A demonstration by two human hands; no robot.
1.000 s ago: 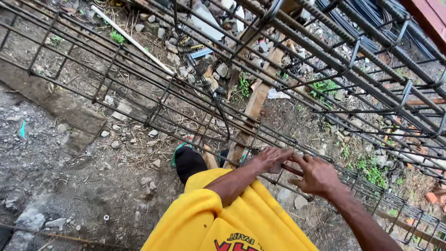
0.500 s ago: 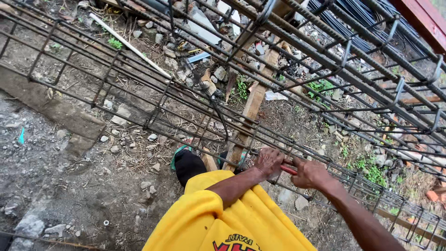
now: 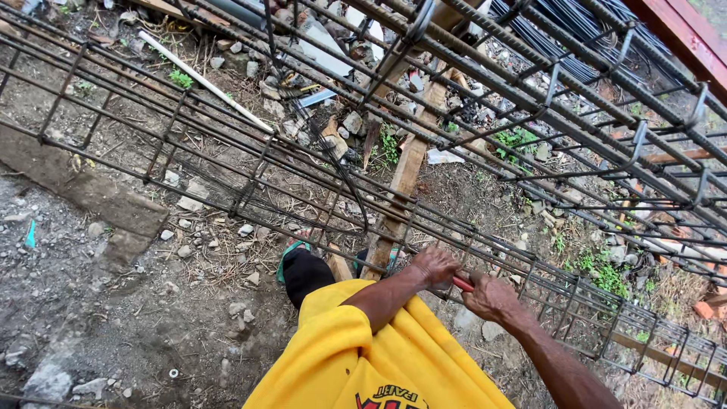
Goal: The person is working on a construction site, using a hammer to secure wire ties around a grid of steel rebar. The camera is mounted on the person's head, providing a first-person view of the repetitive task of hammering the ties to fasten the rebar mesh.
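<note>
Only a short red stretch of a tool handle shows between the two fists, so the kind of tool and its working end cannot be made out. The left hand and right hand both curl tightly around it, fingers pressed together, just beneath a horizontal bar of the rebar cage. A wooden plank lies beyond the knuckles, behind the bars.

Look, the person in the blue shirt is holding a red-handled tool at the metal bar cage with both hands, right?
Not quite: the shirt is yellow, not blue, as the head view shows. The rest holds: left hand and right hand grip a red-handled tool at the metal bar cage.
</note>
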